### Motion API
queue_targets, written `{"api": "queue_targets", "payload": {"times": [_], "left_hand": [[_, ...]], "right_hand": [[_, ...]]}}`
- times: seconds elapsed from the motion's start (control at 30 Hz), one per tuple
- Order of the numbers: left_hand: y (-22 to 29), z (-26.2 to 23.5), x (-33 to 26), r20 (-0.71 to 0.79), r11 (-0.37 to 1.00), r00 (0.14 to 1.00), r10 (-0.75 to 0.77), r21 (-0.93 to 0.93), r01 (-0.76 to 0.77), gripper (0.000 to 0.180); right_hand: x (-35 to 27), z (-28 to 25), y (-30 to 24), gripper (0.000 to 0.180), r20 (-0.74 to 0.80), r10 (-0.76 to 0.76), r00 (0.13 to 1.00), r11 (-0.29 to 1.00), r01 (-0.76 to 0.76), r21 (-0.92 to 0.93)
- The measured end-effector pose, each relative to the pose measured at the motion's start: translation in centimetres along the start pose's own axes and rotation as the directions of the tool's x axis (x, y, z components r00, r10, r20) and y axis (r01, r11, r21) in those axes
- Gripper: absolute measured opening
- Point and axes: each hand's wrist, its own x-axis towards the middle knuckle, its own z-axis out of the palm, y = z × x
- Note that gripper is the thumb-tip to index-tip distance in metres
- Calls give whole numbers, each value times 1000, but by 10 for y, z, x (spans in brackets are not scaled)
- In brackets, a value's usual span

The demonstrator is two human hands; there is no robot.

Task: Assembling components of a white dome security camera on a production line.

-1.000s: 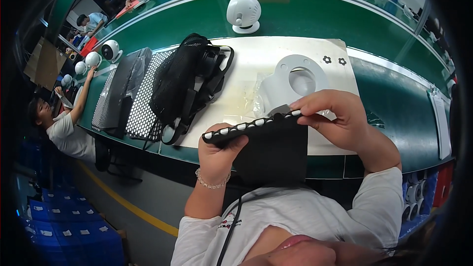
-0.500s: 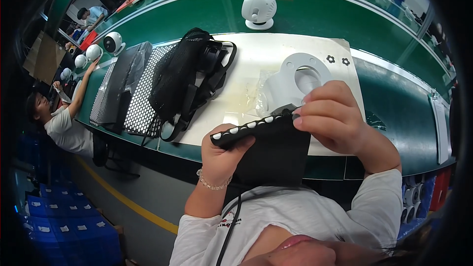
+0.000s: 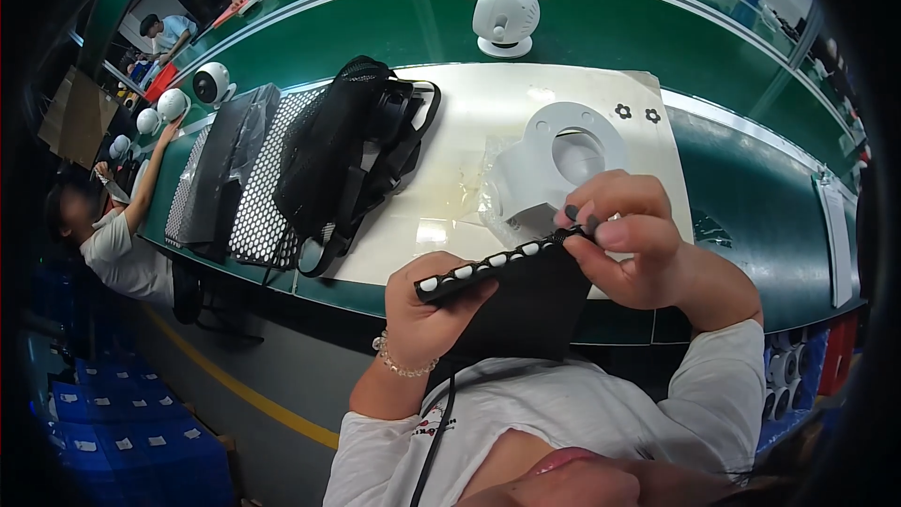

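Gripping a black sheet (image 3: pixel 522 305), left hand (image 3: pixel 424 308) closed round one end; right hand (image 3: pixel 638 249) curled at its white-dotted edge (image 3: pixel 497 261), hold unclear.

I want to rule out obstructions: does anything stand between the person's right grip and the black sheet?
Nothing visible does. The right grip is at the right end of the black sheet; the left grip holds the other end. The white part lies beyond, not between.
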Motion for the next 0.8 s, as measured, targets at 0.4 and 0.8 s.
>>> {"api": "queue_targets", "payload": {"times": [0.4,0.8], "left_hand": [[-2,12,18,102,953,960,259,134,-271,22],[-18,19,22,258,970,946,194,90,-224,24]], "right_hand": [[10,-29,15,58,-51,216,975,940,-193,282],[18,-42,50,53,1,610,792,755,-582,303]]}}
